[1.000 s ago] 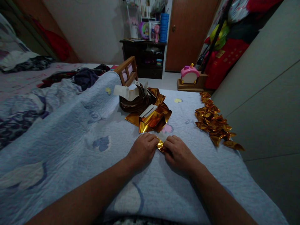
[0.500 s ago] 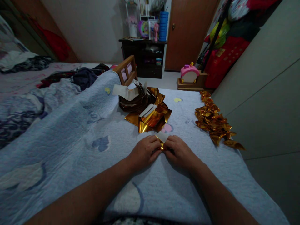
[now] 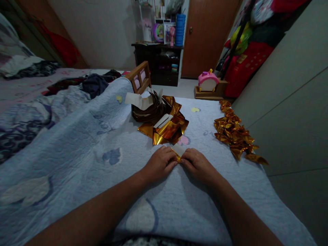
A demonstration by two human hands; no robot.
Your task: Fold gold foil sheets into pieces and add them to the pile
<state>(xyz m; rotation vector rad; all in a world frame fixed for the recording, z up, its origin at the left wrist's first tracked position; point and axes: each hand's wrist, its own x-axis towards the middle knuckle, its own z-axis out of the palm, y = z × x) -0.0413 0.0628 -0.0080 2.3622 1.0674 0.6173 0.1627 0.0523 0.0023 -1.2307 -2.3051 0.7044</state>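
My left hand (image 3: 159,163) and my right hand (image 3: 198,165) meet fingertip to fingertip on a pale blue quilt (image 3: 107,177). Between them they pinch a small gold foil paper (image 3: 178,152) whose white back shows at its far edge; most of it is hidden under my fingers. Both hands have their fingers curled and pressed down on it. Just beyond lies a loose heap of gold foil sheets (image 3: 167,128), and behind that a dark stack of papers (image 3: 148,111) with a white sheet on top.
A row of several folded gold pieces (image 3: 234,135) runs along the quilt's right edge beside a grey wall. Crumpled clothes and bedding lie at the left. A wooden chair back (image 3: 139,77), a dark shelf, a door and a pink toy stand beyond the bed.
The gold paper between my fingers has been folded smaller; its white back now shows. Both hands have drawn closer together and shifted slightly away from me.
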